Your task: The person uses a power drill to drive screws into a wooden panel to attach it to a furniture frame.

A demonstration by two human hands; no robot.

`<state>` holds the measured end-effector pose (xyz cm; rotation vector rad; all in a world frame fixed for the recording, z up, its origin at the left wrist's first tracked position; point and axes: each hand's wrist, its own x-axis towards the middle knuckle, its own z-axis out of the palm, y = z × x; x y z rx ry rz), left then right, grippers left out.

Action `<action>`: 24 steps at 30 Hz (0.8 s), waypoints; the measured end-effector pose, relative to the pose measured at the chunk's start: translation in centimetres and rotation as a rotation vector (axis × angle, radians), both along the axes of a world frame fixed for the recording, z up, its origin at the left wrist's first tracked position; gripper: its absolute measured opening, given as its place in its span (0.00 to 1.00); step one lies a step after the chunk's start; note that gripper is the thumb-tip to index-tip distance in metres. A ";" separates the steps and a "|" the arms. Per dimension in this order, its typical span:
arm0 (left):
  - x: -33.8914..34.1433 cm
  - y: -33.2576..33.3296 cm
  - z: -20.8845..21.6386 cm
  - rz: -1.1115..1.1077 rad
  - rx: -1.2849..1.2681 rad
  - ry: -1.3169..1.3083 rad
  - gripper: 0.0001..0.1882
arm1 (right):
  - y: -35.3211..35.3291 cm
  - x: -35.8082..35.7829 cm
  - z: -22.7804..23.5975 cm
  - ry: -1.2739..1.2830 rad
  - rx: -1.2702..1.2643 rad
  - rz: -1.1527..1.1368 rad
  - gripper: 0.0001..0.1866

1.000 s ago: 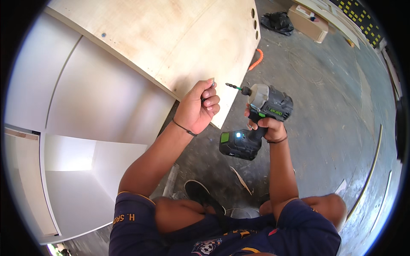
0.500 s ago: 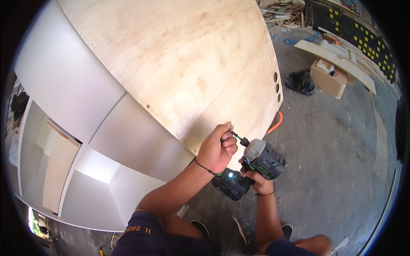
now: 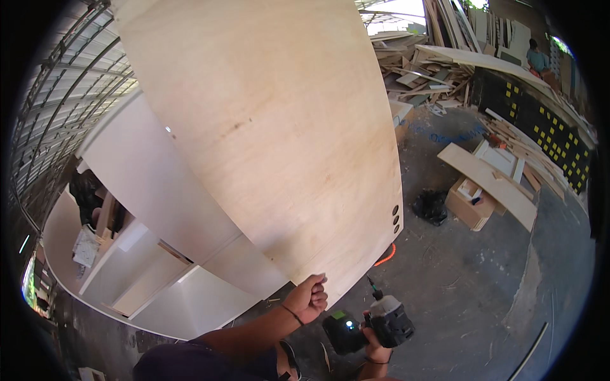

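My right hand (image 3: pixel 377 348) is wrapped round the grip of a black and grey cordless drill (image 3: pixel 389 320). Its bit points up and away from me, and a small light glows near the battery. My left hand (image 3: pixel 307 299) is closed, fingers curled, beside the lower edge of a large pale plywood panel (image 3: pixel 286 140). What its fingers hold, if anything, is too small to make out. A gap lies between this hand and the drill bit. Three round dark holes pierce the panel near its right edge.
A white cabinet (image 3: pixel 171 159) with open compartments stands left of the panel. An orange hose or cord (image 3: pixel 386 256) shows by its right edge. On the grey floor lie a black plastic bag (image 3: pixel 432 207) and a wooden box (image 3: pixel 469 206) under boards. Scrap wood (image 3: pixel 419 79) is heaped farther back.
My view has tilted up, bringing in the roof and a distant person. The left hand has come away from the drill bit, which it was touching. The drill remains in my right hand.
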<state>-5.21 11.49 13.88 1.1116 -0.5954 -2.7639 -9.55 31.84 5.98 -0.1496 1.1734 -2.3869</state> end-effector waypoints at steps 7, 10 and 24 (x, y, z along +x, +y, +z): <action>-0.4 5.9 21.1 -0.100 -0.010 0.153 0.09 | 8.2 0.0 20.1 0.170 0.125 0.056 0.30; -0.3 8.7 26.2 -0.118 0.052 0.309 0.10 | 10.9 0.2 24.9 0.160 0.160 0.091 0.31; 1.6 9.9 33.4 -0.031 0.137 0.512 0.07 | 11.9 1.2 37.7 0.187 0.105 0.239 0.37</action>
